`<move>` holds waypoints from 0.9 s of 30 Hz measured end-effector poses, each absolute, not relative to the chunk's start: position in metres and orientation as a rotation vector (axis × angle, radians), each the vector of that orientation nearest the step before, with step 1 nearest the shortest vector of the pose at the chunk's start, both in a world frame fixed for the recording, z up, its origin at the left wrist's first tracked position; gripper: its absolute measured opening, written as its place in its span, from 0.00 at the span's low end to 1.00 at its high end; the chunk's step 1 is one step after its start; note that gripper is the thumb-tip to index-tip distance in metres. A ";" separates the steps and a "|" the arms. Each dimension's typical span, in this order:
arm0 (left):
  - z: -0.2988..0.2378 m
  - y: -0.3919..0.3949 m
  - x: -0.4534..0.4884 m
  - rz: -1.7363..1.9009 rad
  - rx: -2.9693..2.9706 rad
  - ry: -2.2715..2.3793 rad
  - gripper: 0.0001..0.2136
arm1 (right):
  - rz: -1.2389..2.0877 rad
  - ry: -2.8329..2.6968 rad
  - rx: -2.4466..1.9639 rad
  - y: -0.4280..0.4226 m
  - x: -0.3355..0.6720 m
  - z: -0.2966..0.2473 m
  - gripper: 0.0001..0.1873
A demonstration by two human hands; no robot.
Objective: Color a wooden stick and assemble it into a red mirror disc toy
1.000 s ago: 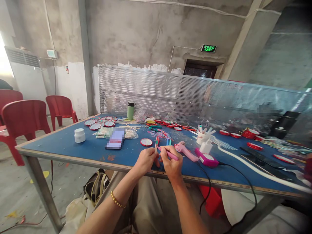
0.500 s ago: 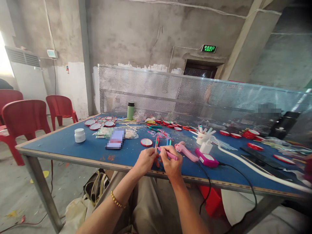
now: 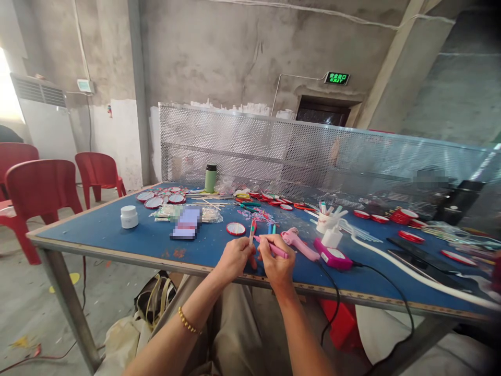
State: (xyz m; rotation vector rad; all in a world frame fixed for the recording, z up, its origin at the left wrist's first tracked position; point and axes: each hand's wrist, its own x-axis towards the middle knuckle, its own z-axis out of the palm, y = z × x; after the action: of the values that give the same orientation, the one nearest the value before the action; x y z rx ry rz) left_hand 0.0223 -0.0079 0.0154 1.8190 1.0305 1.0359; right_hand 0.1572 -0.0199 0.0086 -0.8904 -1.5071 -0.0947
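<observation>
My left hand (image 3: 235,258) is closed on a slim pale stick-like piece (image 3: 251,233) that points up from the fingertips; red and green show at its top, and its exact kind is too small to make out. In my right hand (image 3: 280,269) is a pink pen (image 3: 280,251), gripped as for writing, with its tip close beside the pale piece. Whether the tip touches it I cannot tell. Just beyond my left hand lies a round red-rimmed disc (image 3: 236,228). Blue pens (image 3: 271,228) lie beyond my right hand, near a pink glue-gun-like tool (image 3: 300,244).
The blue table (image 3: 97,235) bears a white jar (image 3: 129,217), a phone (image 3: 187,223), a green bottle (image 3: 210,178) and a cup of pens (image 3: 324,223). A magenta box (image 3: 332,254) trails a black cable. Behind stands a perforated metal screen (image 3: 235,141).
The view has shifted very slightly. Both hands keep their grips, and the pink pen has moved a touch to the right, its tip still beside the pale piece.
</observation>
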 end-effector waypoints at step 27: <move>0.016 -0.008 0.022 1.028 1.779 1.010 0.12 | -0.084 -1.491 -0.901 -0.019 0.158 0.007 0.12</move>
State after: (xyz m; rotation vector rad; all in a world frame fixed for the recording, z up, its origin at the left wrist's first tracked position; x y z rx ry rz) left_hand 0.0219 -0.0078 0.0160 1.7791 1.0104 1.0279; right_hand 0.1580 -0.0189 0.0069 -0.9006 -1.4908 -0.0844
